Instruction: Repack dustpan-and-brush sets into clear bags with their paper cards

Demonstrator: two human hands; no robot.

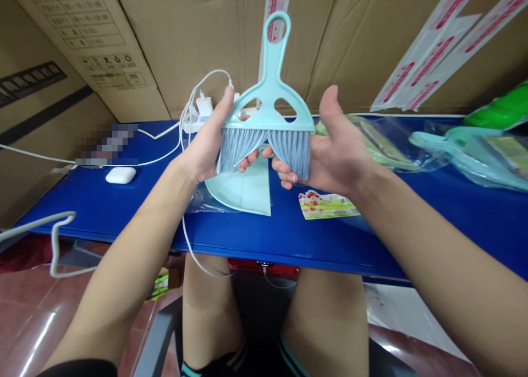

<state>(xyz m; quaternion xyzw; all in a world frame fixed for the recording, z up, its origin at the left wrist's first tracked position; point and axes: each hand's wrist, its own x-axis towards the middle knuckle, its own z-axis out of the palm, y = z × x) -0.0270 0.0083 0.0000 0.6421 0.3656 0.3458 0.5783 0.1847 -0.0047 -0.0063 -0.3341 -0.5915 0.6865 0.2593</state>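
A light-turquoise hand brush [272, 99] with grey-blue bristles is held up in front of me, its looped handle pointing upward. My left hand [210, 137] grips its left end, thumb at the front edge and fingers behind the bristles. Behind the right bristles lie the fingers of my right hand [336, 151], touching them, while its thumb stands up away from the brush. Below, a pale turquoise dustpan [243, 192] rests on the blue table [280, 236], partly hidden by the brush and my left hand. A colourful printed card [325, 205] lies under my right hand.
Bagged turquoise brush-and-dustpan pieces [470, 151] and a green bagged item [383, 143] lie at right. A power strip [198, 121] with white cables stands behind my left hand. A white earphone case [120, 174] sits at left. Cardboard boxes [231, 30] wall the back.
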